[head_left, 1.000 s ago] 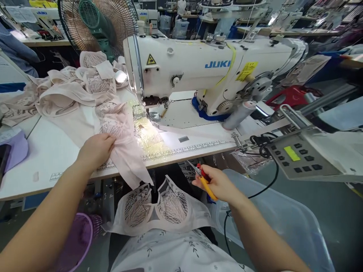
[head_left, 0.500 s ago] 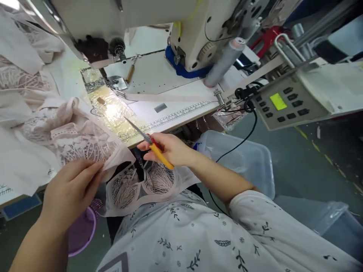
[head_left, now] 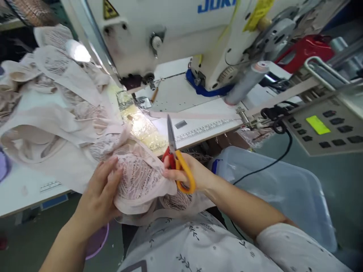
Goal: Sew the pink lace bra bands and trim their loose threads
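Note:
My left hand point(head_left: 99, 190) is closed on the left side of a pale pink lace bra point(head_left: 137, 179), its cup raised at the table's front edge. In my right hand point(head_left: 195, 170) is a pair of scissors point(head_left: 171, 132) with one yellow and one red handle, the blades pointing up and away from me. My right fingertips meet the bra's right edge; whether they pinch the fabric I cannot tell. Below, another lace cup point(head_left: 178, 200) rests on my lap, partly hidden by the raised one.
A sewing machine point(head_left: 170, 34) stands over the white table point(head_left: 28, 196). Pale lace garments point(head_left: 62, 124) are heaped on the left. A control box point(head_left: 323, 124) juts out at right, above a clear plastic bin point(head_left: 278, 200). A purple basket point(head_left: 98, 243) stands on the floor.
My left hand has drawn the lace bra from the heap toward my lap and my right hand. The scissors have turned more upright. The camera view has shifted.

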The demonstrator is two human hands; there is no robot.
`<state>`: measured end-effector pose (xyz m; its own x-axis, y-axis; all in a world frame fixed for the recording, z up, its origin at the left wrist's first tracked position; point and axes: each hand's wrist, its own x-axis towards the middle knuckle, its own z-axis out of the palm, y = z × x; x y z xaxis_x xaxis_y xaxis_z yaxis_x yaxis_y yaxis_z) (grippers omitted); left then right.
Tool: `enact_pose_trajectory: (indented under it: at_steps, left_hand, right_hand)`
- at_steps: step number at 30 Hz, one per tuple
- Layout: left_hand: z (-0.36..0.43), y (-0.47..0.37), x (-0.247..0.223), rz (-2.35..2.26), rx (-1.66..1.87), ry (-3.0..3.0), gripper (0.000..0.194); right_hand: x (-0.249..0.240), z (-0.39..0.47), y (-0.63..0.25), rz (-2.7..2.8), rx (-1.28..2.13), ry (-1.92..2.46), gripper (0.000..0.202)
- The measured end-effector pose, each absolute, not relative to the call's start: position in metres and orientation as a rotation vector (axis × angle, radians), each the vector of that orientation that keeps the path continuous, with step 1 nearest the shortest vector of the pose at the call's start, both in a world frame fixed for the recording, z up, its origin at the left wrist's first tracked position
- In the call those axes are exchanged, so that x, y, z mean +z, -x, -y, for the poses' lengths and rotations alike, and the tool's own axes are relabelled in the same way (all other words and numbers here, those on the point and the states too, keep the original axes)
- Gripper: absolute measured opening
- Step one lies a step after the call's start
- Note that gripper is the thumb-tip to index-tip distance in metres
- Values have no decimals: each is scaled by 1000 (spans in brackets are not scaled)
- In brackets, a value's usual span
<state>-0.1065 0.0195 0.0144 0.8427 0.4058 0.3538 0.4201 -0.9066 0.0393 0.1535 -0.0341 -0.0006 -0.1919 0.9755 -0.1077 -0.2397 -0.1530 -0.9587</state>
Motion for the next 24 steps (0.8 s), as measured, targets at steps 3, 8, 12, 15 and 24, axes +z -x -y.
enact_pose_trajectory:
  at_steps: [3, 8, 12, 15, 24]
  left_hand:
    - [-47, 124, 6, 934, -401, 2856, 78]
    - [-73, 133, 4, 1174, -290, 2807, 73]
    - [-70, 135, 22, 1233, -255, 2894, 61]
    - [-77, 143, 38, 1306, -208, 2871, 48]
    - [-182, 218, 44, 1908, -156, 2440, 52]
  right_hand:
    - [-3, 46, -157, 1130, 1632, 1097, 31]
    - [0, 65, -165, 1292, 1648, 1186, 23]
    - [3, 68, -171, 1392, 1509, 1281, 21]
    - [4, 65, -169, 1391, 1462, 1342, 21]
    - [7, 77, -180, 1464, 1259, 1246, 17]
